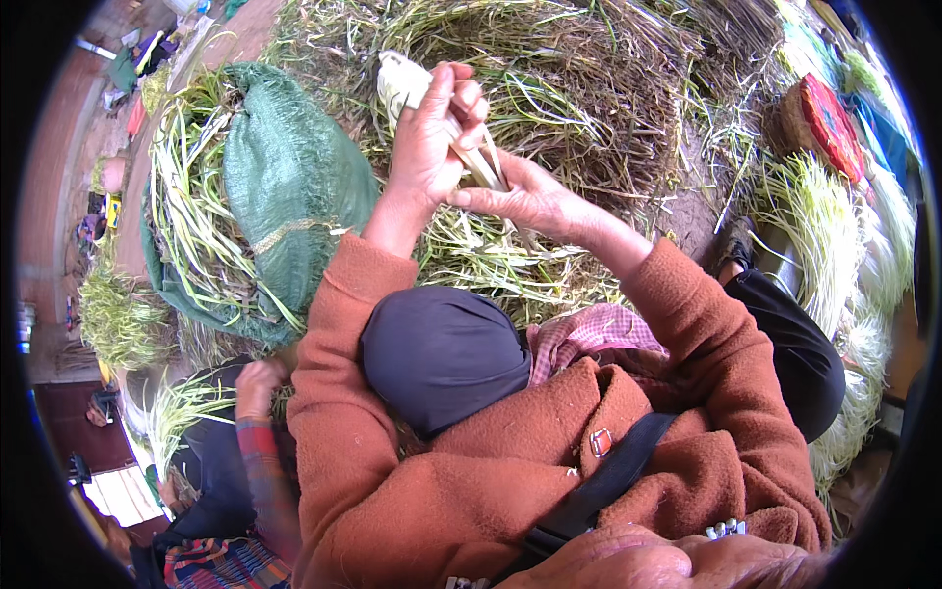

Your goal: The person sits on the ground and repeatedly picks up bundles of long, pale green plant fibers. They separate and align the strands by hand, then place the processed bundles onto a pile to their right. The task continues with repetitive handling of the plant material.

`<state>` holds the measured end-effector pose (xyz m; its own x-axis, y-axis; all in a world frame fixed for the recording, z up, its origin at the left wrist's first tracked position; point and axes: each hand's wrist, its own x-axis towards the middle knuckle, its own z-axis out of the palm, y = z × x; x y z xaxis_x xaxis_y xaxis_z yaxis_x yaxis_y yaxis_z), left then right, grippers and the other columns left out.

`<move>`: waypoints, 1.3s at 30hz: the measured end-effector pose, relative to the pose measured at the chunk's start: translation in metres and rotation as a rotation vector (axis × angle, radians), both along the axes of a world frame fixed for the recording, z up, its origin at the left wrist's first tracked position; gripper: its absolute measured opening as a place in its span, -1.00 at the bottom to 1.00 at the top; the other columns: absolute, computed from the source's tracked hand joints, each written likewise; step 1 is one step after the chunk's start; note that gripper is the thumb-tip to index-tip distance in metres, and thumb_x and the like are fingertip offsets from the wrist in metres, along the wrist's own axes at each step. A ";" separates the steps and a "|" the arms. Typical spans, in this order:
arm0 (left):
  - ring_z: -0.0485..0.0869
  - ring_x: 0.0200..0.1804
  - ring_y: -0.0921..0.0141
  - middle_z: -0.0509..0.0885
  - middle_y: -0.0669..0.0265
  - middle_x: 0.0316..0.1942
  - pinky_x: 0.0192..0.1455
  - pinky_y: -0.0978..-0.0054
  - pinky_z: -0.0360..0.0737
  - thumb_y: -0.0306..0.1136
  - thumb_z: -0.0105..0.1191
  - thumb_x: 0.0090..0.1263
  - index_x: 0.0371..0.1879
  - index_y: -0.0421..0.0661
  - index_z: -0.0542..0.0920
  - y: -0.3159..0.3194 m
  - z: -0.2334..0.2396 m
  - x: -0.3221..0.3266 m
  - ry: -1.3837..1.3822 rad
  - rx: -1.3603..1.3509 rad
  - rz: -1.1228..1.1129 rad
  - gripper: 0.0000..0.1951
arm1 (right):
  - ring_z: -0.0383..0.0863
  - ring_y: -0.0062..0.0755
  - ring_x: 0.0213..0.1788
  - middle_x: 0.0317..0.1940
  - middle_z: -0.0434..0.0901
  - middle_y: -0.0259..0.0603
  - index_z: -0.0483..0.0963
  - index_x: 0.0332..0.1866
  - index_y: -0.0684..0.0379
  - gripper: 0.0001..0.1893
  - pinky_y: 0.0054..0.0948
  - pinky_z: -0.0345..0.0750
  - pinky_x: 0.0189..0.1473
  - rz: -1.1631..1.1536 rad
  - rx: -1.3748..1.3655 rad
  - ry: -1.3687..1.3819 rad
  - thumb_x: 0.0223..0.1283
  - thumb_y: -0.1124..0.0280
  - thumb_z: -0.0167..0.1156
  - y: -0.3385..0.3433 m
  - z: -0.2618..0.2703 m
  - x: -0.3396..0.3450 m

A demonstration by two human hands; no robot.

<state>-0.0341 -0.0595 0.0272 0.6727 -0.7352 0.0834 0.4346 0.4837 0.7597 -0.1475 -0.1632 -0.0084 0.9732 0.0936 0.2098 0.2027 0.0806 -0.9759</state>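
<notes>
My left hand (434, 136) is raised over the plant heap, its fingers closed around a small bunch of pale plant stalks (478, 163). The bunch's thick white end (403, 77) sticks out beyond my left fingers. Below it, to the right, my right hand (519, 195) grips the thinner lower part of the same bunch between thumb and fingers. Under both hands lie loose green and yellowish leaves (508, 258), and beyond them a large heap of brown, rooty stalks (603, 103).
A green woven sack (287, 162) with leafy stalks (191, 191) stands at the left. Lower left, a co-worker's hand (257, 383) is near more leaves. At the right are bundles of pale stalks (817, 235) and a round red-topped object (831, 127).
</notes>
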 end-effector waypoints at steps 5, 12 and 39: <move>0.58 -0.08 0.55 0.65 0.39 -0.16 0.00 0.56 0.52 0.13 0.01 0.42 0.15 -0.16 0.50 0.012 0.002 0.004 -0.527 0.333 0.062 -0.42 | 0.33 -0.71 -0.63 -0.65 0.37 -0.55 0.54 -0.21 0.17 -0.79 -0.56 0.44 -0.54 -0.003 0.670 0.397 0.38 0.23 0.14 -0.012 0.004 0.008; 0.62 -0.19 0.46 0.65 0.29 -0.06 -0.09 0.46 0.58 0.32 -0.26 0.43 0.13 -0.15 0.49 0.045 -0.033 -0.037 -0.190 0.504 -0.518 -0.29 | 0.33 -0.65 -0.53 -0.58 0.30 -0.54 0.42 -0.09 0.20 -0.75 -0.50 0.51 -0.38 0.003 0.970 0.289 0.48 0.21 -0.03 -0.033 0.009 0.018; 0.17 -0.59 0.70 0.40 0.57 -0.59 -0.52 0.70 0.06 -0.17 0.01 0.51 -0.54 -0.03 0.47 0.112 -0.009 -0.040 -0.316 0.591 0.012 -0.67 | 0.65 -0.51 -0.42 -0.43 0.60 -0.31 0.46 -0.16 0.20 -0.74 -0.48 0.63 -0.46 -0.129 0.596 0.401 0.45 0.21 0.02 -0.042 0.008 0.001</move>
<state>-0.0737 0.0525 0.0183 0.6902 -0.7105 -0.1370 0.1449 -0.0498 0.9882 -0.1464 -0.2054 -0.0001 0.9815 -0.0463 -0.1857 -0.1173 0.6210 -0.7750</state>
